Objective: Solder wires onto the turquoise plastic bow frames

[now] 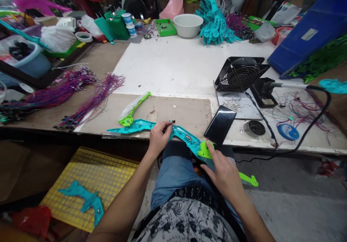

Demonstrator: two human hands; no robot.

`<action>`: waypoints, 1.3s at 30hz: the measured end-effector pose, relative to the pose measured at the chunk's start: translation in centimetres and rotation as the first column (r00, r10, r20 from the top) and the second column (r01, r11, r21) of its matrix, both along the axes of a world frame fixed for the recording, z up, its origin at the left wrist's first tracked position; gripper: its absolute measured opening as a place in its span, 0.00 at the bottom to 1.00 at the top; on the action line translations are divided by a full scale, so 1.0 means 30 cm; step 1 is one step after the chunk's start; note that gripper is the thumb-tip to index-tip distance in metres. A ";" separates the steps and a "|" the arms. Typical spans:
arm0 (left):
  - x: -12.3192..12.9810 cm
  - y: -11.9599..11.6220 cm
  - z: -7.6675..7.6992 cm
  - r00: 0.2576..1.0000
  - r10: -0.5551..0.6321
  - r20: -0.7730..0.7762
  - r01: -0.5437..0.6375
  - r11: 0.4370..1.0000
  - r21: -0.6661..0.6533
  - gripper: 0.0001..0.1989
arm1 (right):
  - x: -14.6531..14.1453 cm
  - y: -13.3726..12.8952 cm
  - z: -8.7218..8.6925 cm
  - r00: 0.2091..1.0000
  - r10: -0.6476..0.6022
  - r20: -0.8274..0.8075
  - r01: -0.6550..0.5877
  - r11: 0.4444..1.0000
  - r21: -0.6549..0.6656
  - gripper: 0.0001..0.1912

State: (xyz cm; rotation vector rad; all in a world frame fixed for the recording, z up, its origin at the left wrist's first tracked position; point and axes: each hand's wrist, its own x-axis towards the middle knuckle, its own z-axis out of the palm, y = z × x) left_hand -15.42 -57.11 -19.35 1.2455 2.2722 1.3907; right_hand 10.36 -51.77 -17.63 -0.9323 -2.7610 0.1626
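A long curved turquoise plastic shell [180, 132], shaped like part of a toy bow, lies across the near table edge and my lap, with small wired parts inside. My left hand [159, 136] is closed in a pinch over its middle, at a small dark part [174, 122] with thin wire. My right hand [223, 168] grips the lime green end piece [205, 149], index finger on top and thumb below. Another green limb [251, 180] sticks out beyond that hand. At the far end, a green limb in clear film [135, 108] points away from me.
A black phone [221, 124] lies right of the shell. Beyond it stand a black fan [241, 73], a soldering iron [287, 85] with its cable, and a round tin [254, 128]. Wire bundles [92, 99] lie left. Below, a yellow crate [108, 169] bears another turquoise shell [86, 198].
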 end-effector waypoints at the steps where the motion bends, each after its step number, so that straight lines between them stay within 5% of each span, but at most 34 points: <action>1: -0.001 0.001 0.004 1.000 -0.004 0.014 0.004 1.000 -0.009 0.09 | -0.002 -0.002 -0.002 1.000 0.000 0.007 0.000 1.000 0.002 0.31; 5: -0.001 -0.018 0.037 0.989 -0.095 0.114 0.095 0.995 0.011 0.11 | -0.008 -0.001 -0.010 1.000 0.001 0.019 -0.001 0.999 0.045 0.30; 7: -0.018 -0.053 0.053 0.992 -0.060 0.108 0.051 0.995 0.086 0.11 | -0.007 0.002 -0.012 0.999 0.014 0.031 -0.016 0.998 0.066 0.31; 9: -0.063 -0.106 0.062 0.989 0.149 0.003 -0.147 0.975 0.167 0.10 | -0.004 0.004 -0.015 0.999 0.027 0.029 -0.029 0.996 0.081 0.32; 12: -0.191 -0.200 0.059 0.816 0.547 -0.189 -0.507 0.833 0.220 0.12 | 0.004 0.010 -0.022 0.999 0.030 0.029 -0.033 0.994 0.106 0.32; 15: -0.344 -0.273 0.052 0.707 0.671 -0.223 -0.665 0.738 0.112 0.18 | 0.009 0.020 -0.030 0.999 0.044 0.031 -0.048 0.990 0.135 0.31; 19: -0.473 -0.277 0.059 0.866 0.495 -0.064 -0.496 0.838 -0.228 0.27 | 0.009 0.027 -0.035 0.997 0.069 0.019 -0.071 0.985 0.155 0.31; 22: -0.498 -0.242 0.078 0.942 0.335 0.010 -0.312 0.886 -0.344 0.26 | 0.007 0.023 -0.036 0.998 0.057 0.012 -0.058 0.989 0.133 0.32; 30: -0.512 -0.248 0.147 0.977 0.213 -0.001 -0.194 0.884 -0.425 0.24 | 0.015 0.028 -0.071 1.000 -0.003 0.029 0.001 0.998 0.061 0.37; 39: -0.471 -0.271 0.147 0.981 0.117 0.157 -0.058 0.939 -0.340 0.24 | 0.015 0.004 -0.101 0.999 -0.011 -0.048 0.015 0.996 0.091 0.32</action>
